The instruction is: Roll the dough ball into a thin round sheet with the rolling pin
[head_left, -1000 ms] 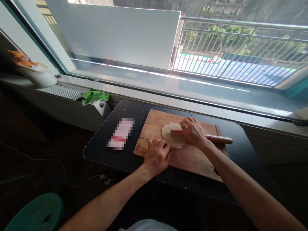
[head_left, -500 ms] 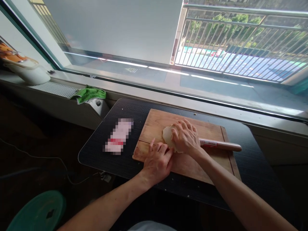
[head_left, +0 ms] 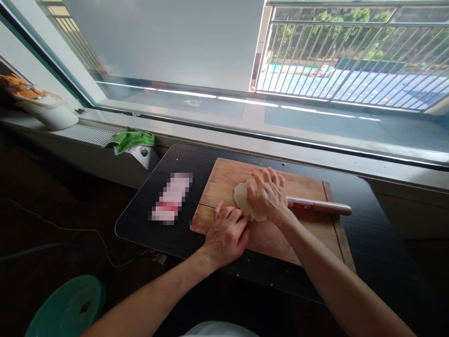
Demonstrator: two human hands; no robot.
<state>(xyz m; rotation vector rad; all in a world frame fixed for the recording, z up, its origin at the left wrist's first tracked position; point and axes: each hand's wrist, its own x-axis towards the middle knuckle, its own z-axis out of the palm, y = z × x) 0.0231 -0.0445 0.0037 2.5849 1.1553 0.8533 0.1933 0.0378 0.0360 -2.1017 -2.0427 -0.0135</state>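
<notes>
A flattened, pale round of dough (head_left: 240, 195) lies on the wooden cutting board (head_left: 217, 180), partly covered by my hands. My right hand (head_left: 267, 193) is closed over the left part of a wooden rolling pin (head_left: 326, 207), which lies across the dough and sticks out to the right. The pin's left end is hidden beneath my palm. At the dough's near edge, my left hand (head_left: 227, 233) has curled fingers holding the rim, its little finger side resting on the board. The contact under those fingertips is partly hidden.
The board rests on a black table (head_left: 140, 215) by the window. A blurred pink packet (head_left: 171, 199) lies left of the board. Beyond are a green cloth (head_left: 133, 139) and a white bucket (head_left: 56, 112) on the radiator ledge. A green stool (head_left: 70, 304) stands lower left.
The view has shifted slightly. Both hands stay at the dough, and the rolling pin remains under my right hand, with only small movement.
</notes>
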